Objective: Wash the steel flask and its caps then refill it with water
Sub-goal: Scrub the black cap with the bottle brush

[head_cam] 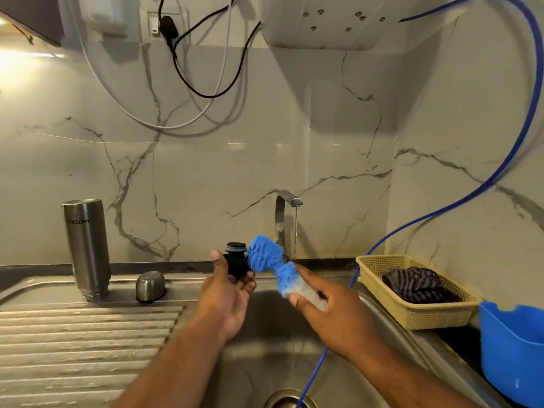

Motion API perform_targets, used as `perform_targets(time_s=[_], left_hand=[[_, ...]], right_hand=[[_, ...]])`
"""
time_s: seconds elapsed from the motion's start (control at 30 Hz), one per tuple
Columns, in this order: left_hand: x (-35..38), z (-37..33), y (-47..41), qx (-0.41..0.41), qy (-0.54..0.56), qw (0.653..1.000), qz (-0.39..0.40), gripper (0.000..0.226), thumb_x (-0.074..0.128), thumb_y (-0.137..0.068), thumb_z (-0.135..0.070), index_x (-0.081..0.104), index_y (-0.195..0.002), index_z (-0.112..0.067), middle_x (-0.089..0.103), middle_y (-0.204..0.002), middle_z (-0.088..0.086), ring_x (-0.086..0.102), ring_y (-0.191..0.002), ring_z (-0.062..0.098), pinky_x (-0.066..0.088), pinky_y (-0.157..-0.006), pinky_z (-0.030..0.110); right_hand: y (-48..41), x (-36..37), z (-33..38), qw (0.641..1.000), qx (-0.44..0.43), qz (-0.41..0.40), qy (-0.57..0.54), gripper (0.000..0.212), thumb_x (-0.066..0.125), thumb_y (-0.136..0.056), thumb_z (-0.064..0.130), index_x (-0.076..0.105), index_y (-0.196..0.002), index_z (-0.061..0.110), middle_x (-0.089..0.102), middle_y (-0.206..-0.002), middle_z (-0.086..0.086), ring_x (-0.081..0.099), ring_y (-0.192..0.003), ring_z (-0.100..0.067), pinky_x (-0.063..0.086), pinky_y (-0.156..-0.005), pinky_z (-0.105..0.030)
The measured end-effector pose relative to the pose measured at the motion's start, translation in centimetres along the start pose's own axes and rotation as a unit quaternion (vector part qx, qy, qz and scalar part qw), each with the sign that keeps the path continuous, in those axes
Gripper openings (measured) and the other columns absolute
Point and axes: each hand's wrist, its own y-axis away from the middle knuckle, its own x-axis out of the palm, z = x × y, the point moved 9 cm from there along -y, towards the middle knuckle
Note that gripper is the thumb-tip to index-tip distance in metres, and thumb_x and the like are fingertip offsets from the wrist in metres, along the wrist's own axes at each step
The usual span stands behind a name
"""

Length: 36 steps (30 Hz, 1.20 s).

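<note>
Right hand (332,315); flask (87,257) lettering (79,222) upside-down

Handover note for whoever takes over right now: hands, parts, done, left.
Left grip holds the black inner cap over the sink. Right grip holds the blue scrubber, head at that cap. Tap running.
Steel flask stands mouth down on the drainboard, steel outer cap beside it, apart.
Done: flask and outer cap look set aside to drain; cannot confirm washed.
Left: finish and rinse black cap, refill flask, refit caps.
</note>
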Motion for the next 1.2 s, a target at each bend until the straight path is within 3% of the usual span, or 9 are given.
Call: perform_targets(time_s=[0.1, 0.2, 0.33, 0.5, 0.57, 0.7, 0.9, 1.07, 1.2], left_hand=[[0.6, 0.5, 0.4, -0.012, -0.001, 1.000, 0.023, 0.059, 0.041, -0.099, -0.057, 0.060, -0.125, -0.007, 0.063, -0.103, 0.014, 0.057, -0.082, 0.018, 0.052, -0.078, 0.033], [0.8, 0.8, 0.4, -0.018, 0.001, 1.000, 0.025, 0.057, 0.040, -0.101, -0.055, 0.060, -0.123, -0.006, 0.063, -0.100, 0.014, 0.057, -0.080, 0.018, 0.052, -0.078, 0.033], [0.9, 0.8, 0.5, -0.016, 0.007, 0.999, 0.032, 0.056, 0.037, -0.101, -0.055, 0.060, -0.121, -0.008, 0.063, -0.103, 0.016, 0.058, -0.082, 0.019, 0.052, -0.078, 0.034], [1.3, 0.9, 0.8, 0.007, -0.041, 0.997, 0.060, 0.053, 0.037, -0.102, -0.054, 0.061, -0.118, -0.009, 0.064, -0.097, 0.014, 0.057, -0.080, 0.020, 0.051, -0.077, 0.034], [1.4, 0.3, 0.7, 0.052, -0.076, 0.993, 0.074, 0.052, 0.037, -0.103, -0.050, 0.059, -0.121, -0.007, 0.064, -0.097, 0.015, 0.057, -0.078, 0.019, 0.052, -0.076, 0.033], [2.5, 1.8, 1.0, 0.090, -0.216, 0.963, 0.136, 0.064, 0.044, -0.095, -0.058, 0.053, -0.131, -0.006, 0.064, -0.113, 0.020, 0.062, -0.083, 0.020, 0.054, -0.079, 0.033], [0.9, -0.7, -0.7, 0.127, -0.149, 0.978, 0.068, 0.065, 0.044, -0.094, -0.053, 0.048, -0.136, -0.004, 0.065, -0.112, 0.018, 0.064, -0.086, 0.020, 0.053, -0.079, 0.034], [2.8, 2.6, 1.1, 0.095, -0.251, 0.953, 0.140, 0.062, 0.045, -0.091, -0.058, 0.052, -0.129, -0.009, 0.066, -0.123, 0.019, 0.068, -0.103, 0.027, 0.056, -0.087, 0.037], [1.3, -0.3, -0.3, 0.112, -0.170, 0.976, 0.074, 0.066, 0.041, -0.091, -0.055, 0.050, -0.133, -0.005, 0.065, -0.103, 0.018, 0.062, -0.081, 0.021, 0.053, -0.079, 0.035]], right_hand=[[-0.1, 0.0, 0.0, 1.000, -0.008, -0.010, -0.022, 0.051, 0.064, -0.094, 0.053, 0.045, -0.141, 0.061, 0.064, -0.122, 0.028, 0.060, -0.107, 0.009, 0.046, -0.082, -0.008], [-0.3, -0.1, -0.3, 0.999, 0.003, -0.023, -0.035, 0.050, 0.067, -0.094, 0.049, 0.044, -0.135, 0.065, 0.066, -0.121, 0.026, 0.062, -0.107, 0.008, 0.051, -0.087, -0.015], [0.0, 0.0, 0.2, 0.998, 0.003, -0.024, -0.052, 0.051, 0.067, -0.096, 0.044, 0.049, -0.142, 0.055, 0.066, -0.123, 0.026, 0.059, -0.104, 0.014, 0.044, -0.076, 0.000], [0.0, 0.3, 0.1, 0.993, 0.025, -0.016, -0.110, 0.053, 0.071, -0.094, 0.038, 0.053, -0.143, 0.043, 0.066, -0.116, 0.030, 0.056, -0.097, 0.024, 0.042, -0.071, 0.003], [0.0, 0.8, -0.3, 0.984, 0.057, 0.002, -0.169, 0.052, 0.073, -0.093, 0.036, 0.054, -0.142, 0.042, 0.066, -0.100, 0.031, 0.062, -0.080, 0.019, 0.045, -0.059, -0.003], [-0.4, 1.1, -1.3, 0.968, 0.121, 0.014, -0.220, 0.046, 0.073, -0.093, 0.038, 0.059, -0.136, 0.047, 0.072, -0.078, -0.003, 0.053, -0.045, -0.008, 0.040, -0.041, -0.025], [0.6, 1.4, -0.9, 0.962, 0.121, 0.061, -0.236, 0.040, 0.071, -0.095, 0.036, 0.063, -0.134, 0.043, 0.070, -0.081, -0.002, 0.047, -0.037, 0.000, 0.037, -0.039, -0.022], [-0.1, 1.0, -1.3, 0.959, 0.140, 0.038, -0.243, 0.041, 0.070, -0.095, 0.037, 0.062, -0.134, 0.046, 0.065, -0.072, -0.002, 0.045, -0.037, -0.005, 0.035, -0.038, -0.021], [0.8, 1.2, -1.2, 0.959, 0.133, 0.082, -0.237, 0.042, 0.071, -0.094, 0.036, 0.062, -0.135, 0.044, 0.062, -0.064, 0.010, 0.046, -0.038, -0.003, 0.036, -0.039, -0.021]])
